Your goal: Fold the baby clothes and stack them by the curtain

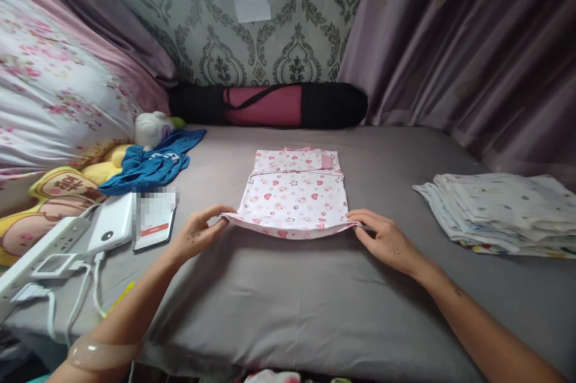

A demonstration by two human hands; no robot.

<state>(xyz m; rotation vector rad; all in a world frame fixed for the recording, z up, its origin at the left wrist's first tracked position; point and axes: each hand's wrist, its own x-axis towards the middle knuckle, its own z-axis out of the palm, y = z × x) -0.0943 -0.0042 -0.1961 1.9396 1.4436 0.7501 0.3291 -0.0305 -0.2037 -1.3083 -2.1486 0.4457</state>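
Note:
A white cloth garment [292, 197] printed with pink and red hearts lies partly folded on the grey bed sheet [288, 299]. A folded-over band and a pink patch show at its far end, with some pink trim behind. My left hand [202, 233] pinches the near left corner between thumb and fingers. On the opposite side, my right hand [380, 238] grips the near right corner in the same way. Between both hands the near edge is lifted a little and sags in the middle. The garment's exact kind cannot be made out.
Folded cloths [499, 212] are stacked at the right. At the left are a power strip [49, 251] with cables, a white power bank [110, 224], a phone [155, 221], a blue cloth [153, 161] and plush toys [153, 129]. A black-and-pink rolled bag [265, 105] lies against the wall.

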